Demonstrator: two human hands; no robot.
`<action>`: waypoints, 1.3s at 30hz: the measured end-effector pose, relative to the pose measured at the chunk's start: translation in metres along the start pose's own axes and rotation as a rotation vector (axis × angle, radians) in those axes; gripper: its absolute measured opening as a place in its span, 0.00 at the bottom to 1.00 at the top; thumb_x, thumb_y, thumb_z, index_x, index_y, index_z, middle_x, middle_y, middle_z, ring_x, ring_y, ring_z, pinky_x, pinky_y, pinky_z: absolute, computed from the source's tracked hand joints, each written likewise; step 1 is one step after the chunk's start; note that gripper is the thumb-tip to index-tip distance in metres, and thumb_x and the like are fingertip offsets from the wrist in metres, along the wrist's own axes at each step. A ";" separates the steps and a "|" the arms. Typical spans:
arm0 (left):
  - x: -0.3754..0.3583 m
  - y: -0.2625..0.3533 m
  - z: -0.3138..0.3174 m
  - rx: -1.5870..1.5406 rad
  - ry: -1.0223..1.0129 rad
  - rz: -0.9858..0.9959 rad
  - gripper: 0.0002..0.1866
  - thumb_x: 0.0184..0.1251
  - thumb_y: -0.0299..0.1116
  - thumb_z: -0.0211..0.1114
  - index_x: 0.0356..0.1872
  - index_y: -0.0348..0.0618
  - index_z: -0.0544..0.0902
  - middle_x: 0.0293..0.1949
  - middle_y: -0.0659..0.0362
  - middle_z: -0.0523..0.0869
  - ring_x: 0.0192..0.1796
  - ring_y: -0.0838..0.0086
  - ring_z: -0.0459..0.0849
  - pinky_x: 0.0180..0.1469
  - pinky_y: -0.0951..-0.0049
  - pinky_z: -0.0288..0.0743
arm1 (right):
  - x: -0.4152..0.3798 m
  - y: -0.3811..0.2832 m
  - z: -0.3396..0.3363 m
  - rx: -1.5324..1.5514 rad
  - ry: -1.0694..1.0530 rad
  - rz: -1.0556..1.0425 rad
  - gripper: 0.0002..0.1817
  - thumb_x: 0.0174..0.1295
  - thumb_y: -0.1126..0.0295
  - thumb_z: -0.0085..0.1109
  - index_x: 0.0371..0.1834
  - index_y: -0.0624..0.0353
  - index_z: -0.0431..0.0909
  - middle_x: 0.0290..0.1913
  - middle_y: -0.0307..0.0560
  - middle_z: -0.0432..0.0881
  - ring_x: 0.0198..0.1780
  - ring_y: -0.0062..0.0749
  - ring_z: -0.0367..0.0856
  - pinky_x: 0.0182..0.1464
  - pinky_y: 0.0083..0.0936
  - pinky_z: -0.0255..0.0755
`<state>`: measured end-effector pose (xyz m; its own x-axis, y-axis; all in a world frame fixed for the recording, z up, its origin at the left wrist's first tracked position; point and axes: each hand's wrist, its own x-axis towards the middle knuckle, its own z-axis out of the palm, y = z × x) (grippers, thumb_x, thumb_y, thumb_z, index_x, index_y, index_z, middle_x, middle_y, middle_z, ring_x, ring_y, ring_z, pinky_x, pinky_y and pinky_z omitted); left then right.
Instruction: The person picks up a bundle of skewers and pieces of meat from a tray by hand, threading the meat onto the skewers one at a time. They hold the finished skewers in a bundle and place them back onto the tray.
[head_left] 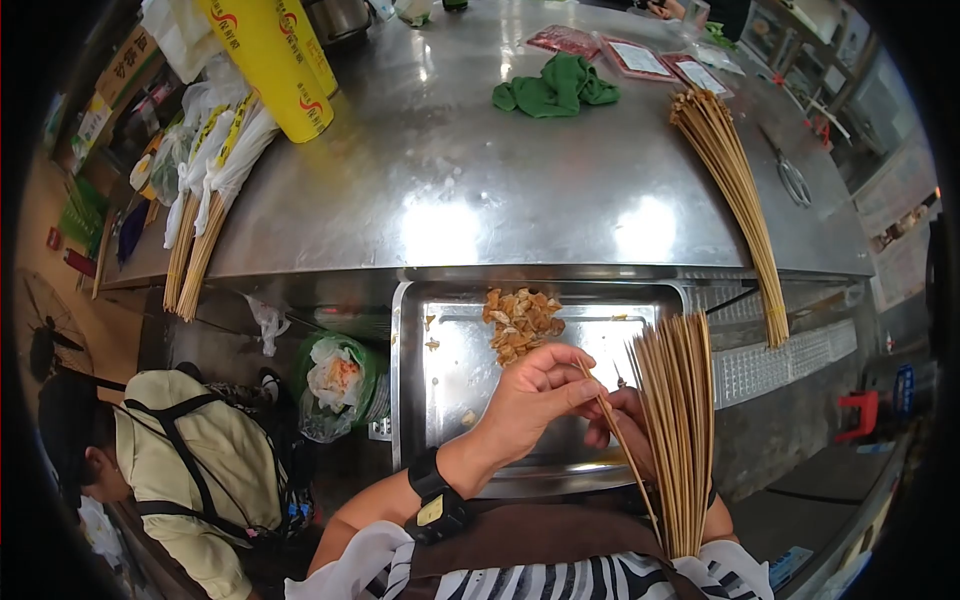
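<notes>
Smooth, reflective metal formed the broad worktable (400, 160), beyond a rectangular, raised-rimmed metal tray (445, 385). Above the tray's right-hand part and the brown apron (500, 538) stood the skewer bundle (680, 430), of thin, straight, tan wood-like rods, slightly fanned at the far end; its long axis ran nearly straight outward from the torso. The right hand (632, 425), partly hidden behind the bundle, held it. The left hand (530, 400) pinched a single skewer (630, 450) narrowly between thumb and fingers; that skewer slanted back toward the body and rightward. Irregular, orange-brown pieces (522, 322) lay heaped near the tray's far rim.
</notes>
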<state>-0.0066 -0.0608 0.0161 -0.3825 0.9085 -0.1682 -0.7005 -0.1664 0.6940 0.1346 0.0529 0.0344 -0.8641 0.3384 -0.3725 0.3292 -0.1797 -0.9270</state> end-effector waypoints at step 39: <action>0.000 -0.010 -0.054 1.761 0.409 0.320 0.09 0.55 0.29 0.64 0.39 0.45 0.78 0.34 0.57 0.79 0.33 0.59 0.81 0.34 0.62 0.75 | -0.001 0.008 0.011 0.013 0.122 -0.067 0.17 0.63 0.79 0.46 0.56 0.69 0.68 0.19 0.36 0.71 0.23 0.17 0.71 0.37 0.20 0.74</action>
<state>-0.0318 -0.0799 -0.0286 -0.6534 0.7421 0.1495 0.6876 0.4992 0.5272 0.1338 0.0415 0.0275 -0.8309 0.4599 -0.3131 0.2665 -0.1649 -0.9496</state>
